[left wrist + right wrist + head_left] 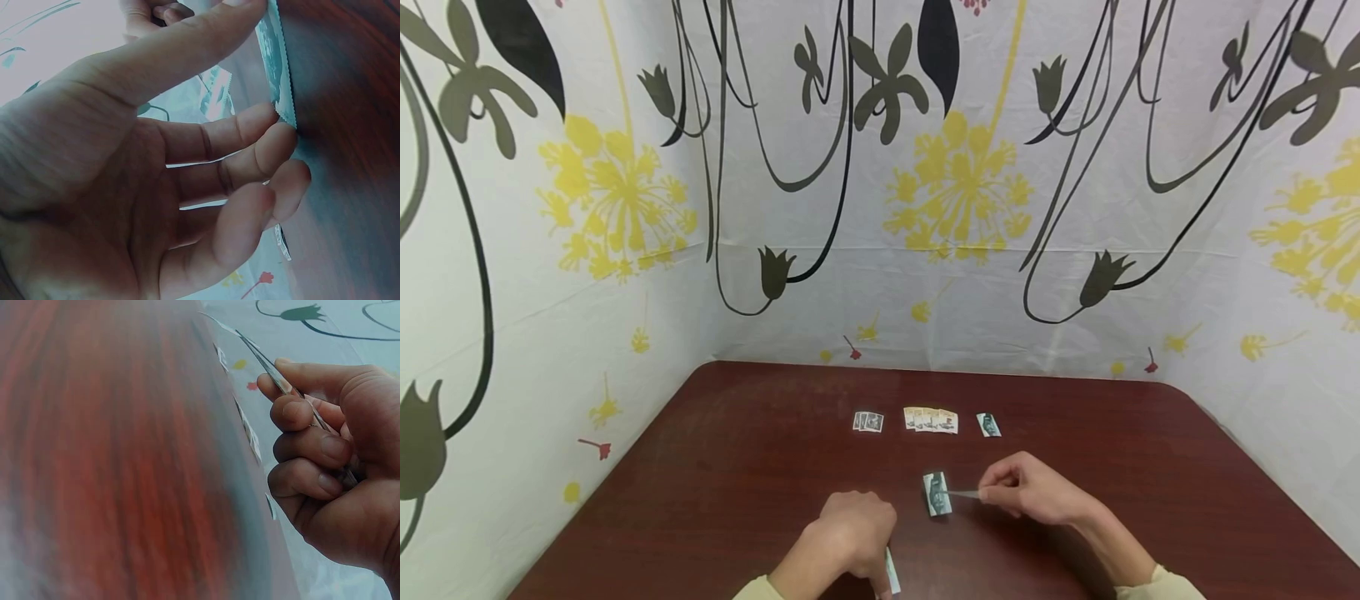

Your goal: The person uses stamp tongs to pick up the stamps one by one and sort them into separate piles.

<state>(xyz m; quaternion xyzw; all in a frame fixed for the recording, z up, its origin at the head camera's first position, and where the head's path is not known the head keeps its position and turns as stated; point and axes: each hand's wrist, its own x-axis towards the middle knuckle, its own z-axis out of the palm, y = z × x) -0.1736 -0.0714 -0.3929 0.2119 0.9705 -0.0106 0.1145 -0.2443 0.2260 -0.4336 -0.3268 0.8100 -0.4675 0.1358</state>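
My right hand [1037, 490] grips a pair of slim metal tweezers [966, 494], several fingers curled round the shaft in the right wrist view. At the tweezers' tips a green-and-white postage stamp [937, 494] stands tilted over the middle of the table. Lower and to the left, my left hand [853, 532] is down near the tabletop, holding another greenish stamp [892, 573] between thumb and fingertips. The left wrist view shows that stamp's toothed edge [282, 69], with the thumb at one end and fingertips at the other. The hand hides part of it in the head view.
Farther back on the dark red-brown table [760, 467] lie a short overlapping row of grey stamps [869, 422], a longer row of yellowish stamps [931, 419] and one green stamp [988, 425]. Flower-printed white cloth [880, 208] hangs behind and at both sides.
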